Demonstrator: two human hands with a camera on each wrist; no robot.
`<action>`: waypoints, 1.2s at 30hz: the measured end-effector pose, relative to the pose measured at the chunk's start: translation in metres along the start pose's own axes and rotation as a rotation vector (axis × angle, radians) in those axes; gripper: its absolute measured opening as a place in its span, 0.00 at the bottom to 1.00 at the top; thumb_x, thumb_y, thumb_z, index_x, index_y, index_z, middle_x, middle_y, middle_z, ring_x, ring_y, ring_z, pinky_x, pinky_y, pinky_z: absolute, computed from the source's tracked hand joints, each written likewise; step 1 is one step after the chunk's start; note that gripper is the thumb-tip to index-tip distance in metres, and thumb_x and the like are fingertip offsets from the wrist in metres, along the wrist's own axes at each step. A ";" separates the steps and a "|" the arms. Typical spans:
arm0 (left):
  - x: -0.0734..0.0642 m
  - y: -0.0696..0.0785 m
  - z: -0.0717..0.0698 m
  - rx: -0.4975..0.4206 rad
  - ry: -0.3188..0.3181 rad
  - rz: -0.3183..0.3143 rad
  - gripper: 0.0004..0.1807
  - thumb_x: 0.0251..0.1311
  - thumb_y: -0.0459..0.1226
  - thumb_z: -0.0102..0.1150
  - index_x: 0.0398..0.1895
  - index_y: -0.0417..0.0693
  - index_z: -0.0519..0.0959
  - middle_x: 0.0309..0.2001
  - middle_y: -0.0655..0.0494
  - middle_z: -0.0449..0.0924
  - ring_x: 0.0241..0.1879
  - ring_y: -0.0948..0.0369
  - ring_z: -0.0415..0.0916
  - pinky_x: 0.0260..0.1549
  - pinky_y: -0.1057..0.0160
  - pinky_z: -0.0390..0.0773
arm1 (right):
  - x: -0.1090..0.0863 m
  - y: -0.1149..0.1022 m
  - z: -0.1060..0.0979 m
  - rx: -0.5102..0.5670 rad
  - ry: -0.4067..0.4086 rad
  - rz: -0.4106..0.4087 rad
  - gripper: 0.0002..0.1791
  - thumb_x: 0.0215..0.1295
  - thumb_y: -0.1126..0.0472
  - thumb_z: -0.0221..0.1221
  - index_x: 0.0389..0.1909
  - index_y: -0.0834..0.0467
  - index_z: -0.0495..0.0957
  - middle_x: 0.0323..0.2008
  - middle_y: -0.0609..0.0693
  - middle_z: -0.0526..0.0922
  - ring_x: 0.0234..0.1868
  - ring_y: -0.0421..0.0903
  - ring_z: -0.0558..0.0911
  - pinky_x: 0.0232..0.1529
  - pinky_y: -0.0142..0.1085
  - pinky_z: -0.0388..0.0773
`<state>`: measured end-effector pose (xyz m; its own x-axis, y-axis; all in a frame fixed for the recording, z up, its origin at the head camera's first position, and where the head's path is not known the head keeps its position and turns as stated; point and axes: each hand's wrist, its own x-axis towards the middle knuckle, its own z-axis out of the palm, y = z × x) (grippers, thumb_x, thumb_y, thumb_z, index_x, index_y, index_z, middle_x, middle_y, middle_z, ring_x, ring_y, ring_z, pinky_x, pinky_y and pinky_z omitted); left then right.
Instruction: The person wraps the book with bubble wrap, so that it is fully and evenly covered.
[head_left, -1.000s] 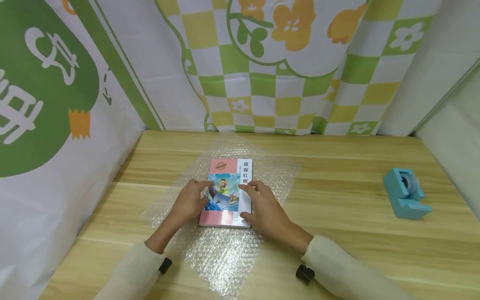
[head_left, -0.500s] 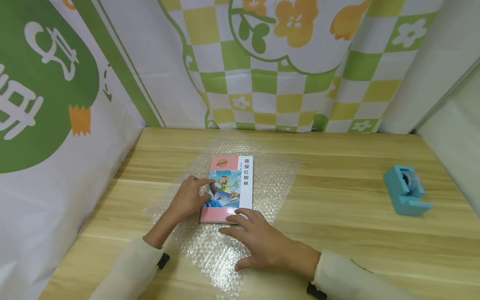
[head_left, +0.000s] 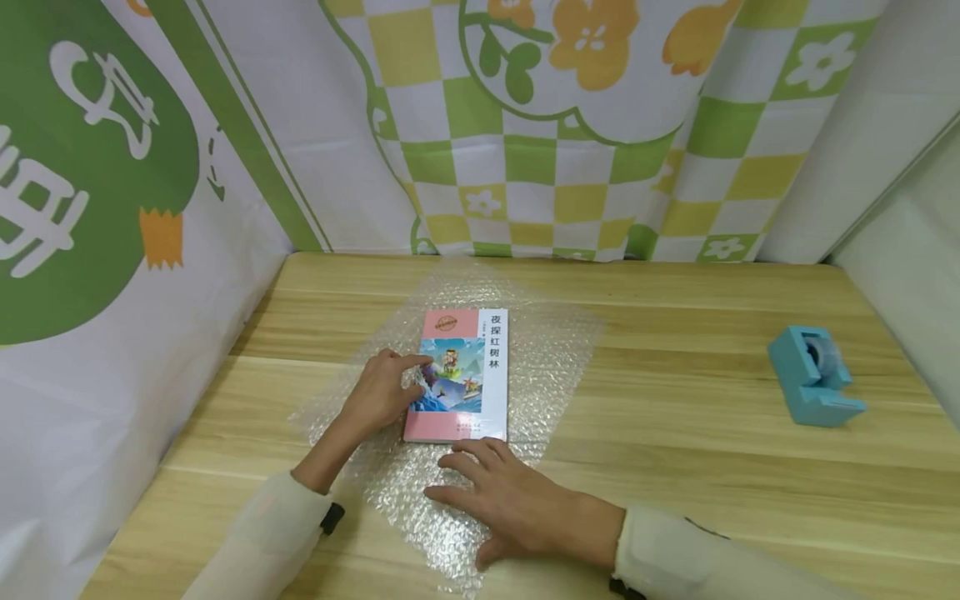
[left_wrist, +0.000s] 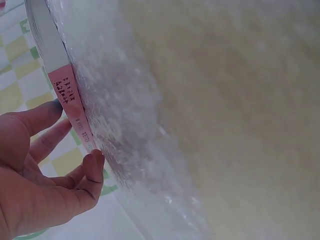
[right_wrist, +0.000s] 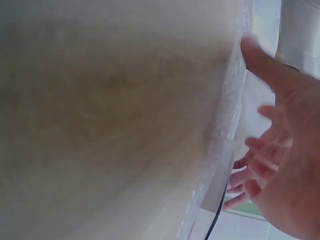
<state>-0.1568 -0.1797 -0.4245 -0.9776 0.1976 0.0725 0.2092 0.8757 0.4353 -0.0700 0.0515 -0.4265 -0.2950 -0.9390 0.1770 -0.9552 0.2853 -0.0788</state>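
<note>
"Book (head_left: 459,377), pink-and-white with blue sea art, lies mid-frame on bubble wrap (head_left: 551,358)."

"And the hands?"

"Left hand (head_left: 377,390) rests extended forefinger and thumb on it; right hand (head_left: 517,502), spread, holds nothing below."

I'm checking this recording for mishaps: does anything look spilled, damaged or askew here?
Nothing looks spilled or damaged. Only the bubble wrap looks askew, lying cornerwise to the table beneath a nearly straight book; that may be deliberate. The tape dispenser sits well apart.

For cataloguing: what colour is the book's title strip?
White; the title strip shows best in the head view.
</note>
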 end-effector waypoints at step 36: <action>-0.001 0.004 -0.003 0.028 -0.033 -0.001 0.22 0.47 0.34 0.63 0.49 0.52 0.77 0.36 0.48 0.74 0.36 0.54 0.66 0.31 0.58 0.67 | 0.012 0.015 -0.037 -0.112 0.479 0.054 0.17 0.59 0.63 0.42 0.45 0.58 0.74 0.34 0.47 0.79 0.37 0.44 0.76 0.43 0.36 0.71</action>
<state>-0.1548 -0.1776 -0.4198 -0.9766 0.2110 0.0425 0.2097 0.8877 0.4099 -0.0891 0.0517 -0.3895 -0.2971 -0.7359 0.6084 -0.9271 0.3748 0.0006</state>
